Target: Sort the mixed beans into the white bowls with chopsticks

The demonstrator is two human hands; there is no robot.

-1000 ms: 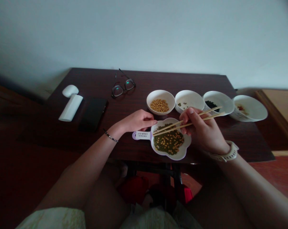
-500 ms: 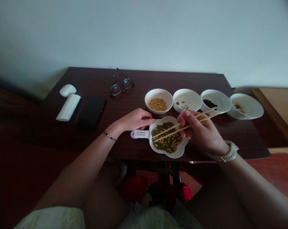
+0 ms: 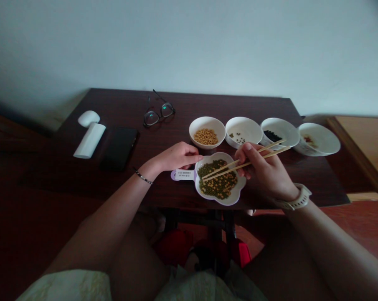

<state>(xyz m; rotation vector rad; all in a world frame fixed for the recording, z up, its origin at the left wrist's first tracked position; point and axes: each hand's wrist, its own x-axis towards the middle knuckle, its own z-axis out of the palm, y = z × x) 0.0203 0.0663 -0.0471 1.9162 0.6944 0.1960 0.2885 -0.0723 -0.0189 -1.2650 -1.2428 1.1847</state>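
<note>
While the right hand [image 3: 260, 169] clamped 2 wooden chopsticks [image 3: 226, 171] between thumb and fingers, tips close together at the beans [image 3: 218, 190] in the white dish [image 3: 239, 184], the left hand [image 3: 178, 156] touched the dish's rim; whether its partly hidden fingers gripped could not be told. The dish lay on the dark table [image 3: 257, 108], near 4 bowls [image 3: 243, 127].

We see a white dish [image 3: 237, 192] edged in lilac, its beans [image 3: 221, 186] speckled green and yellow. Over the dish, our chopsticks [image 3: 222, 172] are pale tan; beyond it, our bowls [image 3: 251, 129] are white; left of it, our glasses [image 3: 152, 118] are black (with green glints).
</note>
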